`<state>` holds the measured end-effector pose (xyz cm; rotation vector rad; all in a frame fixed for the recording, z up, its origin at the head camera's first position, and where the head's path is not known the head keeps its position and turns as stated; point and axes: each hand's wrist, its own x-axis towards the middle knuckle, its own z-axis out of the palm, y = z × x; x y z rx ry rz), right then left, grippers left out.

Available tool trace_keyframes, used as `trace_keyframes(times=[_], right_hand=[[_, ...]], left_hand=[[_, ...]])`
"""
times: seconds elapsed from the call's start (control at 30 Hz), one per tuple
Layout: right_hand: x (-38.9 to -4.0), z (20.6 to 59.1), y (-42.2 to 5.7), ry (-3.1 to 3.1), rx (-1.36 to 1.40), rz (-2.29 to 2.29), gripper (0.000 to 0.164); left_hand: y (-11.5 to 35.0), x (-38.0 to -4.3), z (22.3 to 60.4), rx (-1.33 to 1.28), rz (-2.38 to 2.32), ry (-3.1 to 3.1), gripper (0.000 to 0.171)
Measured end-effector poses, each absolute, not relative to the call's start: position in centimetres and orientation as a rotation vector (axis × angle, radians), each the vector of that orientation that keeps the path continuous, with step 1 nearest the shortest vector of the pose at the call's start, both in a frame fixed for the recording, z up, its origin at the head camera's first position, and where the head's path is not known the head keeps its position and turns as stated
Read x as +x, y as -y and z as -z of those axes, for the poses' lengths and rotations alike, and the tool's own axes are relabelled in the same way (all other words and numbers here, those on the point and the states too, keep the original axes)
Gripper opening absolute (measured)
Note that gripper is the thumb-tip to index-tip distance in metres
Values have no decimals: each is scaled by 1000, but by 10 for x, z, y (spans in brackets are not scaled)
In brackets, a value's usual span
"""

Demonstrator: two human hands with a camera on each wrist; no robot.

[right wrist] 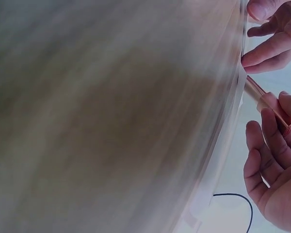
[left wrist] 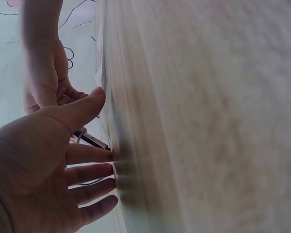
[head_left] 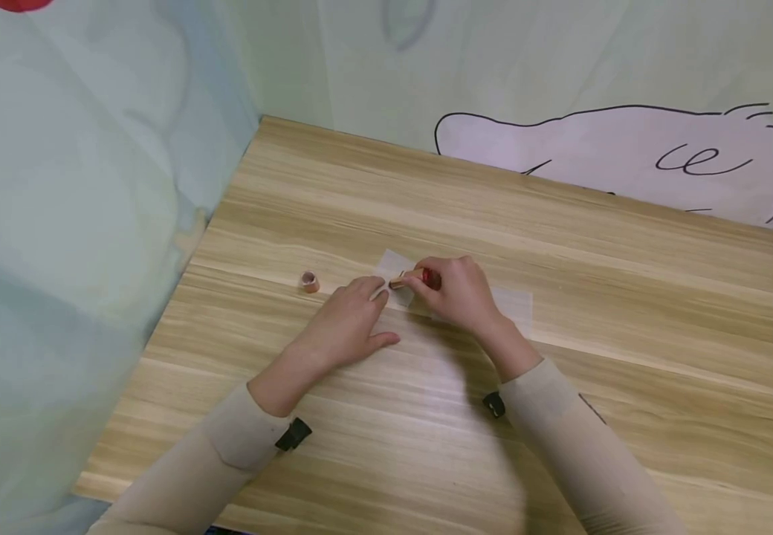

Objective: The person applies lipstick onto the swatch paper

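My right hand point(head_left: 464, 296) pinches a slim copper-coloured lipstick point(head_left: 398, 281) with a red end between thumb and fingers. The lipstick slants down, its dark tip right at a small white sheet of paper point(head_left: 393, 261). In the right wrist view the lipstick's metal tube point(right wrist: 256, 91) shows clearly, its lower end at the paper's surface. My left hand point(head_left: 341, 325) lies beside it, fingertips at the paper's left edge, thumb spread out to the side. The left wrist view shows its fingers point(left wrist: 89, 173) straight, tips on the surface. A copper cap point(head_left: 309, 281) stands left of the paper.
Another white sheet point(head_left: 515, 306) lies partly behind my right wrist. The wooden table point(head_left: 627, 297) meets a printed cloth wall point(head_left: 373, 82) at the back and another at the left. Small black clips point(head_left: 293, 435) hang by both sleeves.
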<state>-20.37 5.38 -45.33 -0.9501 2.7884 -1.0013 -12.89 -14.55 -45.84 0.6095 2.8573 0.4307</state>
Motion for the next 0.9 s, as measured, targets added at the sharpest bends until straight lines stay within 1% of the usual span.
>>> trace_keyframes(times=[0.37, 0.5, 0.73, 0.9], right_hand=[[-209, 446, -73, -2755, -748, 1404, 21], [-212, 445, -81, -2776, -704, 1435, 20], [-213, 442, -92, -2801, -669, 1488, 20], [-214, 443, -100, -2814, -655, 1501, 19]], left_hand=[[143, -127, 454, 606, -427, -2852, 71], [142, -126, 453, 619, -424, -2855, 72], [137, -127, 450, 674, -422, -2864, 82], [131, -129, 448, 748, -411, -2857, 82]])
